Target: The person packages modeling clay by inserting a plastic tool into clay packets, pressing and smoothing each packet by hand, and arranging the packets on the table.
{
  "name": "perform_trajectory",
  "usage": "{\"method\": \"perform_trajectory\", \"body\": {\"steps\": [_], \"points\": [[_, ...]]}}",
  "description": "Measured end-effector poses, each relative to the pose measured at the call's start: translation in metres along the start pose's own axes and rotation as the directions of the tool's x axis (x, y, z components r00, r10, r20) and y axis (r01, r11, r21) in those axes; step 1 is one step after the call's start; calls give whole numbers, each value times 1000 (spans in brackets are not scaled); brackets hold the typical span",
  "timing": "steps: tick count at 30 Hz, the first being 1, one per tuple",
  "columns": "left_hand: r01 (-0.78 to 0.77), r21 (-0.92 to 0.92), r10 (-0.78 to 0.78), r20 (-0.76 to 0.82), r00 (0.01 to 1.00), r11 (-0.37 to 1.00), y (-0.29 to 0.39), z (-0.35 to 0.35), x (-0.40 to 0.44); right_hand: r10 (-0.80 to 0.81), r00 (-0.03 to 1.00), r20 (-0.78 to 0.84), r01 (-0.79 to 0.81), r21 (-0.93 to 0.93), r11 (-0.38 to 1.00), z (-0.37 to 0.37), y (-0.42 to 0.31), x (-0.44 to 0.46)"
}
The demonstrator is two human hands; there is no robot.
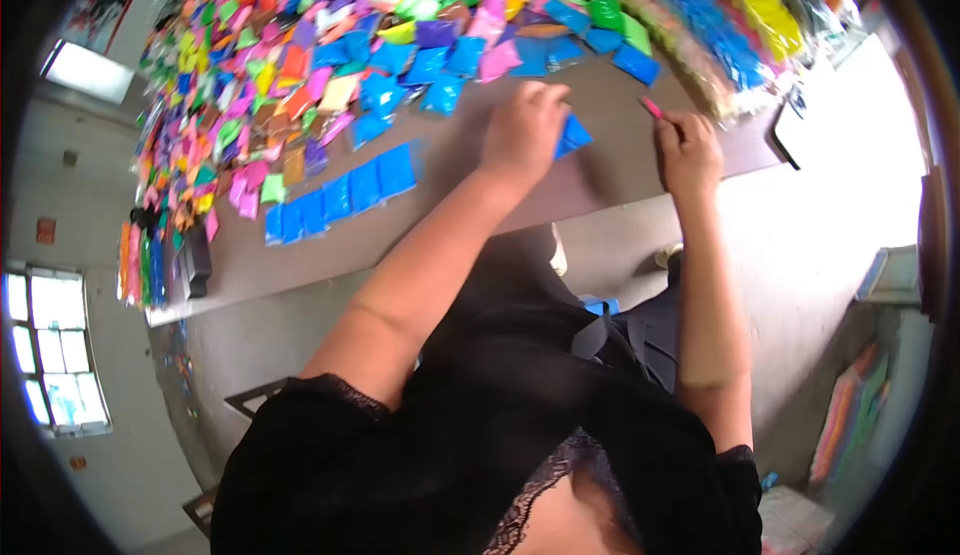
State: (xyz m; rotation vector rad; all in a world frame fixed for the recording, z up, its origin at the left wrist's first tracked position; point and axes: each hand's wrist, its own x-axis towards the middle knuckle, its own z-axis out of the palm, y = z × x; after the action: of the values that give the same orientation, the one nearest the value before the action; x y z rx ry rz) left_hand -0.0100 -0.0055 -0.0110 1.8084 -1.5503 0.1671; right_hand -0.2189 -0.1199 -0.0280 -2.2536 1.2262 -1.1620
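My left hand [525, 133] is over the table with its fingers bent together; what they may pinch is hidden. Just right of it, a flat blue packet [573, 137] lies partly covered by that hand. My right hand [692, 155] is closed around a slim pink tool [652, 107] with a dark tip, whose exact kind I cannot make out. To the left, a row of several blue packets [340, 195] lies joined in a strip near the table's front edge. More loose blue packets [425, 67] lie beyond my left hand.
A large heap of small coloured packets [300, 65] covers the back and left of the brown table [460, 200]. Long clear bags of blue and yellow packets [720, 25] are stacked at the back right. A dark block-like object [194, 263] stands at the left end.
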Motion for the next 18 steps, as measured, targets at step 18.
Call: {"method": "perform_trajectory", "body": {"steps": [18], "points": [[-308, 162, 221, 408, 886, 937, 13, -8, -30, 3, 1000, -30, -3, -11, 1000, 3, -2, -1]]}}
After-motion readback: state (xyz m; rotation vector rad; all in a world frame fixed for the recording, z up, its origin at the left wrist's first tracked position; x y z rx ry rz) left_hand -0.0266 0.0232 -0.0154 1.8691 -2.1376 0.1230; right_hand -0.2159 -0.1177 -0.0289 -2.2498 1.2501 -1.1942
